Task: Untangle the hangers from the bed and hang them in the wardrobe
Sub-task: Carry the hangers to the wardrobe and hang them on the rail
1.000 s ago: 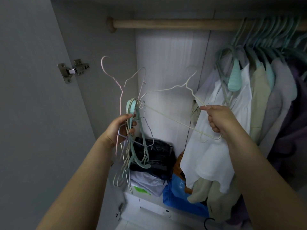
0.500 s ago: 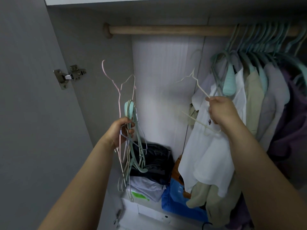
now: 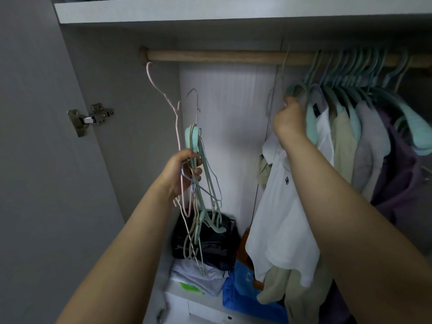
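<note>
Since a second ago the right hand has risen from mid-frame, where it held a pale wire hanger out toward the bundle, to the upper centre-right of the frame, just below the wooden rail. Its grip is closed round the thin wire hanger, which shows only as a faint blurred line running up from the knuckles across the rail; whether its hook is over the rail cannot be told. The view has also tilted upward, so the wardrobe's upper shelf edge now fills the top of the frame.

The left hand is at centre-left, its grip clamped on the bundle of tangled hangers. The bundle hangs below the hand toward the lower centre, with a pink wire hanger sticking up from it toward the left end of the rail and a mint plastic hanger just above the fingers.

On the right part of the rail hangs a close row of mint hangers carrying clothes: a white shirt nearest the right forearm, then beige, grey and purple garments toward the right edge. At the bottom centre lie a dark folded garment, pale folded cloth and a blue bag. A metal hinge sits on the wardrobe's side panel at the left.
</note>
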A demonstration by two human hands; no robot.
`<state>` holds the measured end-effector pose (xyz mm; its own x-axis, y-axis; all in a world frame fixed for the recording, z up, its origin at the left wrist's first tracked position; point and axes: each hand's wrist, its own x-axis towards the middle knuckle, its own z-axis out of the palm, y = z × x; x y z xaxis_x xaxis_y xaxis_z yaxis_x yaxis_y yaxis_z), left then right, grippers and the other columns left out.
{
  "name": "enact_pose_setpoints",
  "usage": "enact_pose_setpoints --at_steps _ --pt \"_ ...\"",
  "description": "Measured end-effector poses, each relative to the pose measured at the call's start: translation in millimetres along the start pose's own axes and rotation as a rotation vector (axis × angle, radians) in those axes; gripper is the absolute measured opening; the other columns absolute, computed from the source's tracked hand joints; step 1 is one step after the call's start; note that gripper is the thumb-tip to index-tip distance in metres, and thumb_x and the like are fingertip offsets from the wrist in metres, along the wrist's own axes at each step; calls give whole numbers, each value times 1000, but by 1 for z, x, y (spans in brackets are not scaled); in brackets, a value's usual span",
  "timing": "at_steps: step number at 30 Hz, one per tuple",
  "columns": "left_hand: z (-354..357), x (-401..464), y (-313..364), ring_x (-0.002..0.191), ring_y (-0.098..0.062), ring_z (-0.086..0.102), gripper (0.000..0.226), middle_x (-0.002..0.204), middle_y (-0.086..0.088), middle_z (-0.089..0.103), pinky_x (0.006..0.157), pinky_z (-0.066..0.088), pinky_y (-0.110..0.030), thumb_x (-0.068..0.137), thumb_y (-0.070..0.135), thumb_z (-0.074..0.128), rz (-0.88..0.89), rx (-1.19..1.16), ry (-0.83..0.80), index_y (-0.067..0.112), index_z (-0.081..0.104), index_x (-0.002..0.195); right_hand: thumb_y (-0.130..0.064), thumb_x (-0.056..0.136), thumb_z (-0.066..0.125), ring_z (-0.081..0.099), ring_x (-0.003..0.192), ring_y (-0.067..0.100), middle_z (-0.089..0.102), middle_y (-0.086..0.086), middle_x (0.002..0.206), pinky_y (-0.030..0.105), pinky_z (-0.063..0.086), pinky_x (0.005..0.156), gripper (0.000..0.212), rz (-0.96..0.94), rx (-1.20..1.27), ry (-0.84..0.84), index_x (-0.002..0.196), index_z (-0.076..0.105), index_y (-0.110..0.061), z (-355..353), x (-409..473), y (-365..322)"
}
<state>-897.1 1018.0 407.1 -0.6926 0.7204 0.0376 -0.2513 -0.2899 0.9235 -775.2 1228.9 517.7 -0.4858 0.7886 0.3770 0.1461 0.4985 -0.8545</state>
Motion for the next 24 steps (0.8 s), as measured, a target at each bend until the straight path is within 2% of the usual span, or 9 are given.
enact_pose_setpoints --at_steps 3,6,10,13,15,17,19,22,24 --pt "-4 -1 -4 51 -13 44 24 72 -1 53 58 36 -28 68 19 56 -2 -10 -14 9 49 88 2 95 30 44 129 24 44 7 145 20 32 96 52 19 19 -1 143 40 -12 0 0 15" --pt "-10 -4 -12 51 -13 45 28 75 -3 54 58 38 -28 68 19 56 -23 -38 -19 7 51 92 2 93 30 51 121 19 53 2 136 18 34 88 52 49 112 104 137 49 -17 -4 -5 31" --pt "-16 -11 -19 51 -13 45 35 75 -3 53 56 40 -27 62 20 65 -15 -90 -84 8 52 92 -3 95 30 51 105 11 56 -3 126 21 40 90 49 8 149 164 138 48 -21 -5 -22 49" --pt "-24 -14 -21 51 -13 46 53 74 -3 53 56 42 -27 48 24 80 -22 -184 -141 11 53 91 -1 93 36 41 126 15 40 9 142 19 30 104 48 -261 35 337 138 46 -16 4 -53 63" --pt "-29 -17 -24 52 -14 46 50 75 -3 52 59 43 -28 49 24 80 -22 -246 -164 12 54 89 5 86 44 43 126 28 38 13 140 34 37 107 48 -563 -29 591 131 48 -11 14 -74 76" --pt "-33 -21 -27 54 -14 46 45 77 -4 51 61 44 -28 52 22 79 -28 -298 -182 12 54 88 11 80 47 46 118 32 41 14 128 45 43 99 46 -818 60 634 121 49 -8 26 -92 90" --pt "-36 -24 -29 55 -14 47 43 78 -4 51 62 44 -28 55 21 78 -43 -332 -205 12 52 89 10 81 47 48 110 25 49 16 116 39 45 95 38 -850 71 427 116 51 -6 39 -107 98" --pt "-40 -30 -31 56 -14 47 43 80 -3 50 64 44 -29 60 21 74 -71 -347 -264 12 48 93 -6 90 48 52 104 14 56 4 116 38 47 92 34 -485 -75 -176 123 52 -12 61 -122 104" --pt "-41 -35 -32 58 -14 47 41 83 -4 48 67 43 -31 65 20 69 -95 -367 -324 12 45 97 -13 92 51 47 121 20 45 5 136 38 41 103 51 -243 -209 -508 141 36 -15 76 -123 115"
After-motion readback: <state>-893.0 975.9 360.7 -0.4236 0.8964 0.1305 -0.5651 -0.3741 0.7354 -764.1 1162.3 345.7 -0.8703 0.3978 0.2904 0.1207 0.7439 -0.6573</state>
